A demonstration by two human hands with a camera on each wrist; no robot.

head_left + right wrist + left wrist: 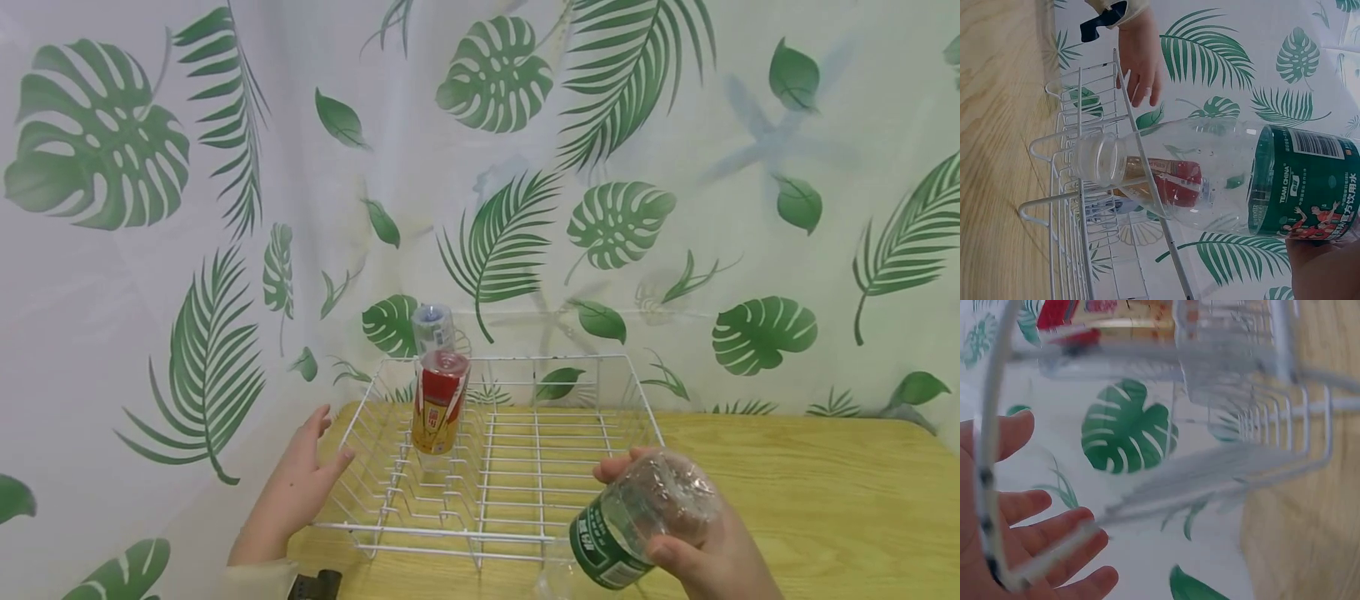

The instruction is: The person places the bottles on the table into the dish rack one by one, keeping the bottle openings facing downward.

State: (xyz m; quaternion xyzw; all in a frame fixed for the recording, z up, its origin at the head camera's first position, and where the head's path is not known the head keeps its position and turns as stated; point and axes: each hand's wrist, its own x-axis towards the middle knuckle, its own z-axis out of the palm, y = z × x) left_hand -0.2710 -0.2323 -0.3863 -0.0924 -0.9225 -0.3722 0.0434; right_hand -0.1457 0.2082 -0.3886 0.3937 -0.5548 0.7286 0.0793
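Observation:
My right hand (716,554) grips a clear plastic bottle with a green label (609,543), thumb on one side and fingers on the other. Its base tilts up, and the uncapped mouth (1099,159) points down near the front rim of the white wire rack (480,533). At the rack's left side is my left hand (300,479), fingers (1054,531) spread and holding nothing. Inside the rack's left part a red and gold bottle (438,404) stands base up. Behind it stands a clear bottle (432,325) with a bluish tint, its lower part hidden.
The rack sits on a yellow wood-grain table (810,492). A white curtain with green leaves (517,250) hangs behind the table and along the left. A black device (315,586) is strapped at my left wrist.

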